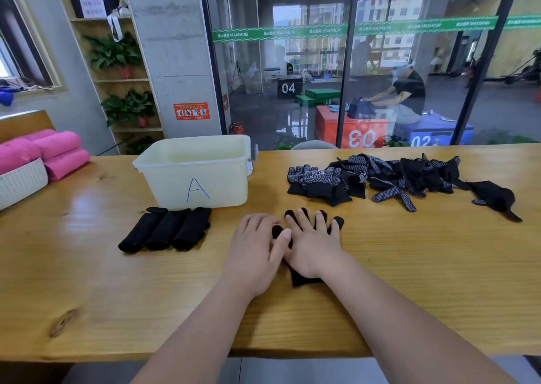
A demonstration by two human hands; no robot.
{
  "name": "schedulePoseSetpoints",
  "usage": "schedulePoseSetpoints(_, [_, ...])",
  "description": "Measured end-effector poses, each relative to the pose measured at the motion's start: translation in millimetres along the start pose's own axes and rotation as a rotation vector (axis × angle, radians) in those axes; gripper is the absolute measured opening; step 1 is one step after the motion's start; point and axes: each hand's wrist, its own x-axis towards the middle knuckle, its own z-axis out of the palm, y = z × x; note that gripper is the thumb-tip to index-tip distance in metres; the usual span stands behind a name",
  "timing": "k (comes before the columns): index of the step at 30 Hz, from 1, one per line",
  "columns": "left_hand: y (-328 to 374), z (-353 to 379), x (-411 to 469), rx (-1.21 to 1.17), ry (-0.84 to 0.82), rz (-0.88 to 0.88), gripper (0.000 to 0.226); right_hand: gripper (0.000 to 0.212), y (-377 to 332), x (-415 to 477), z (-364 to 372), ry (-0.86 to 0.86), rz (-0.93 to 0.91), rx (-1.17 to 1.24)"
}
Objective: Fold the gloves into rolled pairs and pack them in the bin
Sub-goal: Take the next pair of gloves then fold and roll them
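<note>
**A:** What is nearest?

**B:** At lower centre, a flat black knit glove [302,280] lies on the light wooden counter [117,296]. The right hand [311,250] covers it, its fingers spread straight and pressing down. The left hand [253,252] lies flat just beside it with its fingers relaxed, touching the glove's thumb.

**A:** And farther back?

**B:** Left of centre, three rolled black glove pairs [165,230] lie side by side. They are outside the pale plastic bin marked "A" [222,184], just in front of it. Right of centre sits a pile of loose black dotted gloves [380,176].
</note>
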Motion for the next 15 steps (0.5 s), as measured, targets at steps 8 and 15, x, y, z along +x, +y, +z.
schedulePoseSetpoints(8, [6.6, -4.6, -5.5, 0.043, -0.012, 0.010, 0.030, 0.055, -2.3, -22.5, 4.6, 0.316, -0.067, 0.285])
schedulePoseSetpoints(15, [3.0, 0.6, -3.9, 0.131, -0.140, 0.066, 0.043, 0.077, 56.6, -37.7, 5.1, 0.105, -0.149, 0.071])
